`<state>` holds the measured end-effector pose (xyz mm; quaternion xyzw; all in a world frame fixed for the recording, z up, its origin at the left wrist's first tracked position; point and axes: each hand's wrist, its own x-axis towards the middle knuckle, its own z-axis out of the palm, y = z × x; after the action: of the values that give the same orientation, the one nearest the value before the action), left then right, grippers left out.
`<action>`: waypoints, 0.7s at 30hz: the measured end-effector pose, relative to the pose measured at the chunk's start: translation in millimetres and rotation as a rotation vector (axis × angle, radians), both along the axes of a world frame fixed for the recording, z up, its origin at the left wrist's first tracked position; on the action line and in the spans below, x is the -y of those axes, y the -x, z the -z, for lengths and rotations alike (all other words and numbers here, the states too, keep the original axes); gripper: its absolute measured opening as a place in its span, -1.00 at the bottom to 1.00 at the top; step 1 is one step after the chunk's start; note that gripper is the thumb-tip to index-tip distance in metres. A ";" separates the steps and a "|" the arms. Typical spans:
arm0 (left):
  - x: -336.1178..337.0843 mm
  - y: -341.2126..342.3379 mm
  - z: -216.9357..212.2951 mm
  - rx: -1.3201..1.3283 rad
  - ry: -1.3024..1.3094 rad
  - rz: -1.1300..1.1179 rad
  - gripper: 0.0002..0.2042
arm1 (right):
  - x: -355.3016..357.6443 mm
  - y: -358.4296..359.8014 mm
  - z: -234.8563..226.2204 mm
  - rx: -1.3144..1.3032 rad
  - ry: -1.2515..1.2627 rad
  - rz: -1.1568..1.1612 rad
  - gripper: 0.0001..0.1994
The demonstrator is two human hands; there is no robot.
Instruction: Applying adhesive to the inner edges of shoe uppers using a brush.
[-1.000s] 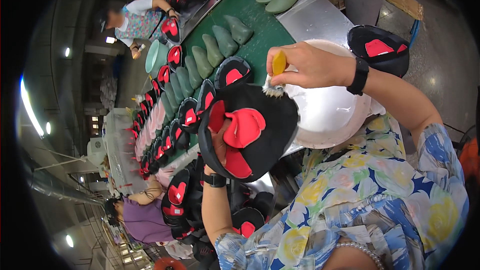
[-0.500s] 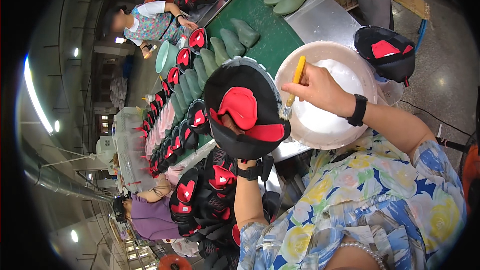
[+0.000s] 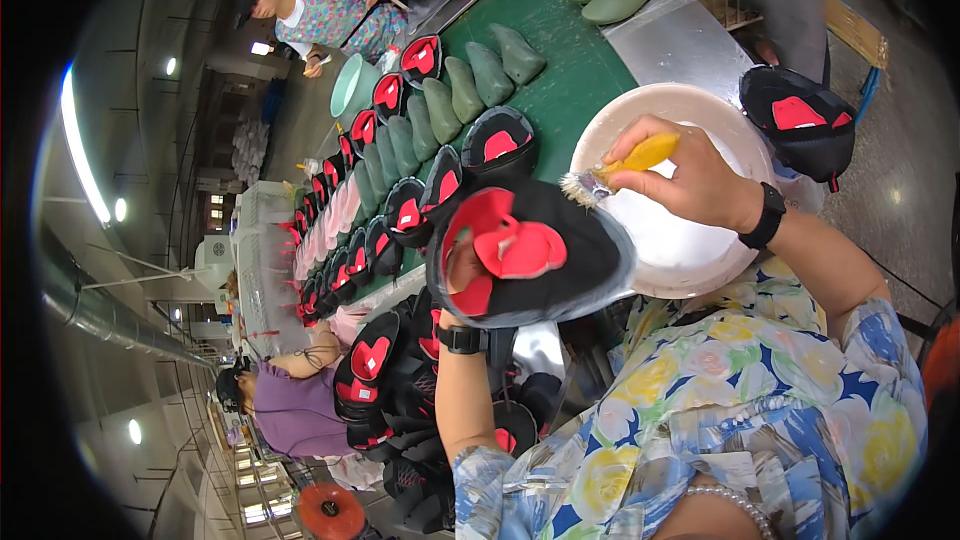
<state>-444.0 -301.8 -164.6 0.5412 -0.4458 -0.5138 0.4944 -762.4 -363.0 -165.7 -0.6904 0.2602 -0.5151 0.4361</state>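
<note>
My left hand (image 3: 464, 268) grips a black shoe upper (image 3: 590, 275) with red lining, its fingers partly showing through the opening. The upper's underside edge faces up, with a pale rim round it. In my right hand (image 3: 695, 180) is a brush (image 3: 652, 151) with a yellow handle, its light bristles just above the upper and apart from it. Beneath that hand stands a pale pink basin (image 3: 592, 122) holding white liquid (image 3: 660, 240).
A green conveyor belt (image 3: 585, 60) carries rows of green shoe lasts (image 3: 487, 75) and black-red uppers (image 3: 498, 145). Another upper (image 3: 800, 125) sits right of the basin. Uppers (image 3: 368, 360) are piled at my left. Two people work beyond the belt's left side.
The upper in my left hand has turned, its pointed end now toward the right. The brush has left its edge and tilted flatter over the basin. Another upper shows on the belt.
</note>
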 end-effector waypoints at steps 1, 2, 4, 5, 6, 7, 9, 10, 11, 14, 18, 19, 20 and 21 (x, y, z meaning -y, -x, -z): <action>-5.0 -0.2 0.5 -0.057 -0.114 0.070 -0.44 | 0.2 -1.5 -2.1 0.032 0.095 -0.044 -0.83; -10.6 2.8 4.4 -0.078 -0.198 0.137 -0.45 | 0.1 -6.4 -5.0 0.037 0.095 -0.044 -0.83; -20.5 16.3 14.2 -0.092 -0.303 0.219 -0.45 | -1.5 -22.1 -14.8 0.125 0.570 -0.144 -0.87; -23.2 20.0 22.4 -0.104 -0.339 0.246 -0.45 | -3.1 -32.5 -16.2 0.146 0.641 -0.216 -0.88; -24.4 25.9 25.3 -0.112 -0.360 0.263 -0.46 | -6.2 -40.8 -19.6 0.168 0.720 -0.283 -0.88; -26.0 31.5 29.2 -0.117 -0.375 0.274 -0.46 | -7.7 -50.1 -22.3 0.193 0.801 -0.341 -0.89; -27.6 41.1 35.7 -0.134 -0.393 0.270 -0.47 | -8.2 -63.8 -22.1 0.143 0.889 -0.332 -0.90; -27.0 44.4 36.8 -0.138 -0.390 0.264 -0.47 | -5.3 -67.3 -19.1 0.117 0.926 -0.318 -0.90; -25.7 45.9 38.2 -0.143 -0.382 0.248 -0.47 | -1.5 -67.5 -16.4 0.116 0.929 -0.318 -0.90; -22.5 47.5 37.2 -0.163 -0.339 0.195 -0.48 | 19.4 -58.5 -5.4 -0.069 0.755 -0.276 -0.84; -19.1 45.6 32.8 -0.171 -0.281 0.138 -0.49 | 29.4 -41.2 1.0 -0.147 0.553 -0.186 -0.82; -18.9 45.4 32.3 -0.169 -0.268 0.127 -0.49 | 30.1 -35.0 -0.9 -0.235 0.385 -0.226 -0.81; -19.4 44.5 30.3 -0.170 -0.260 0.121 -0.50 | 31.1 -29.3 -1.6 -0.321 0.214 -0.260 -0.80; -19.7 44.6 29.6 -0.173 -0.255 0.115 -0.50 | 33.8 -28.0 5.2 -0.270 0.189 -0.271 -0.78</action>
<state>-488.6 -282.0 -194.3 0.5268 -0.3628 -0.6385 0.4279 -734.4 -396.8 -170.9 -0.8196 0.1717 -0.3767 0.3961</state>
